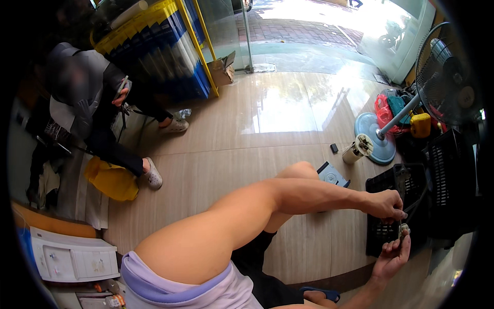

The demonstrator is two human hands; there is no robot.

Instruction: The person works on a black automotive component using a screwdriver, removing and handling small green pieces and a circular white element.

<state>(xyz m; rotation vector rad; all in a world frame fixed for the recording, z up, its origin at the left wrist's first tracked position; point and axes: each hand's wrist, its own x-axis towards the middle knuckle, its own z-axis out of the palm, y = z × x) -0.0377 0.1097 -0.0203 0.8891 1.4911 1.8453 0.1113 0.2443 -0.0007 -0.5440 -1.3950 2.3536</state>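
Note:
My left arm reaches across to the right. My left hand (pixel 385 205) is closed in a pinch on a thin, narrow piece whose kind I cannot make out. Just below it, my right hand (pixel 393 260) is closed, its fingertips holding a small pale part (pixel 405 227). The thin piece meets or nearly meets that part; I cannot tell which. Both hands are over the near side of a black plastic crate (pixel 374 234) with slotted walls. Beyond my knee lies a flat silver-blue plate (pixel 332 176) with a round disc on it.
A standing fan (pixel 446 77) has a round light-blue base (pixel 371 129), beside a cylindrical container (pixel 355 151) and a small black block (pixel 334 148). Coloured bags (pixel 399 110) lie behind. A seated person (pixel 82 92) holds a phone at left, near a yellow bag (pixel 110 180) and a yellow rack (pixel 198 46).

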